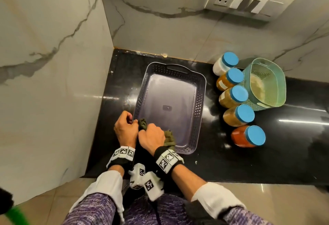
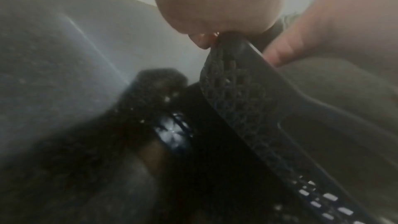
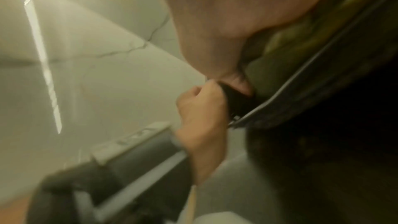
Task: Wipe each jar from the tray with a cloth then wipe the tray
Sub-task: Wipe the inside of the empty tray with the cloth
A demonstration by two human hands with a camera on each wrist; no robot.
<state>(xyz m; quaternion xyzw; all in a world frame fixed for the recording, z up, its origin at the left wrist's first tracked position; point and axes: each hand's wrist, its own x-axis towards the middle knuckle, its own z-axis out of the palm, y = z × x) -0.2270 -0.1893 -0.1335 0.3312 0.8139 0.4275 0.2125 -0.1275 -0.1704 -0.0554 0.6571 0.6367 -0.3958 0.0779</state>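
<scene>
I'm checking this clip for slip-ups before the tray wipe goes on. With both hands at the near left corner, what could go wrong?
1. The left hand holds the purple perforated plastic tray by one corner only; hard wiping may slide it toward the five blue-lidded jars.
2. The olive green cloth is bunched in the right hand, so it may skip the floor.
</scene>
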